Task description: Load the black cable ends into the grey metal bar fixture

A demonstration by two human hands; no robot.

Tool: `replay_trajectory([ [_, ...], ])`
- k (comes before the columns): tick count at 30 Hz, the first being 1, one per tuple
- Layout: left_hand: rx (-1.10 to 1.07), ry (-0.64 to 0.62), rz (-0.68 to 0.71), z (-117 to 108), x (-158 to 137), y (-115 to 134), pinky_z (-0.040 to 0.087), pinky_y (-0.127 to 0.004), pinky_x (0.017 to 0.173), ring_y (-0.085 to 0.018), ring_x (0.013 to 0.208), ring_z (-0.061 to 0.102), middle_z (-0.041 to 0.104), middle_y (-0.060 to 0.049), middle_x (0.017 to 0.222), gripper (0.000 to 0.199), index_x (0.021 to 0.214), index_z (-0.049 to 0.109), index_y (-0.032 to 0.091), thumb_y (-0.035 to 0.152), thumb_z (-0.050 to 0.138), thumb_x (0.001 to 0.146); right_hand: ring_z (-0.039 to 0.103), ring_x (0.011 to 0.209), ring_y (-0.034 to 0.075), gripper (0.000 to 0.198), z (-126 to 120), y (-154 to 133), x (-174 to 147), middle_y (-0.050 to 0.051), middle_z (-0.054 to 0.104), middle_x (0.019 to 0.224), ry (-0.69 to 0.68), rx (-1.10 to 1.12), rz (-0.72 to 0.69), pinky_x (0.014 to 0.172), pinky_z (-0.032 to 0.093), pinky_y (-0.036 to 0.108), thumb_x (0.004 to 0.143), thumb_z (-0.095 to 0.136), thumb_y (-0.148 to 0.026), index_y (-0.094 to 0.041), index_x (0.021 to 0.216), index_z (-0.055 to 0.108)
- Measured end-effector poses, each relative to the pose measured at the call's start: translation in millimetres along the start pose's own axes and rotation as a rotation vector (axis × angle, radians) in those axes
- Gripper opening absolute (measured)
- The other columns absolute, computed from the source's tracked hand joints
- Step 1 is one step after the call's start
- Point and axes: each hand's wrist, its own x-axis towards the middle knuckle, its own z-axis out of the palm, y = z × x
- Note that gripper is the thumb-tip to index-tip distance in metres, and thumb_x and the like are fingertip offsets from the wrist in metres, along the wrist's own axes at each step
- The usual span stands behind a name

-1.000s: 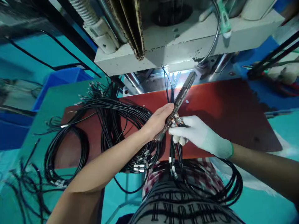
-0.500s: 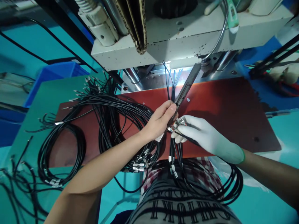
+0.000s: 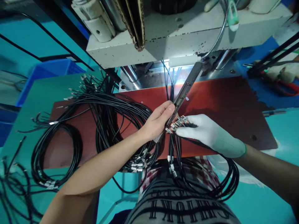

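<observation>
My bare left hand [image 3: 160, 119] is closed around the lower part of a long dark metal bar with slots [image 3: 185, 90], which slants up and to the right. My right hand [image 3: 203, 129], in a white glove, pinches a cluster of black cables near their shiny metal connectors [image 3: 179, 123]. Those connectors lie against the bar's lower end, beside my left fingers; whether any sit in its slots I cannot tell. From my right hand the cables [image 3: 233, 177] loop down over my lap. More black cables with metal ends [image 3: 172, 168] hang below the bar.
Coiled black cables [image 3: 102, 124] cover the left of the red-brown board [image 3: 224, 118]. Another coil [image 3: 78, 146] lies further left on the green table [image 3: 42, 90]. Behind stands a white press block [image 3: 158, 46] with a lit lamp [image 3: 183, 61] under it. A blue bin [image 3: 53, 70] is at left.
My right hand has shifted slightly right and its fingers have straightened, so more of the connectors show. My left hand still grips the bar. The whole view has moved a little.
</observation>
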Motion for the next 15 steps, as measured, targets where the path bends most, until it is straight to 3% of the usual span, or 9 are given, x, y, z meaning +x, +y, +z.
replay_trajectory([
  [8, -0.095, -0.035, -0.064, -2, 1, -7, 0.036, -0.018, 0.040, -0.006, 0.044, 0.047, 0.050, 0.004, 0.065, 0.037, 0.078, 0.043, 0.018, 0.052, 0.053, 0.088, 0.060, 0.075, 0.019, 0.029, 2, -7, 2, 0.004, 0.067, 0.078, 0.116, -0.170, 0.031, 0.062, 0.044, 0.026, 0.078, 0.067, -0.039, -0.011, 0.085, 0.072],
  [15, 0.033, -0.027, -0.045, -1, -1, -6, 0.033, -0.020, 0.039, -0.006, 0.043, 0.041, 0.042, 0.005, 0.061, 0.037, 0.075, 0.040, 0.019, 0.052, 0.049, 0.091, 0.052, 0.067, 0.014, 0.020, 0, -14, 5, 0.000, 0.060, 0.069, 0.046, -0.206, -0.019, 0.058, 0.037, 0.024, 0.080, 0.061, -0.030, -0.012, 0.074, 0.067],
])
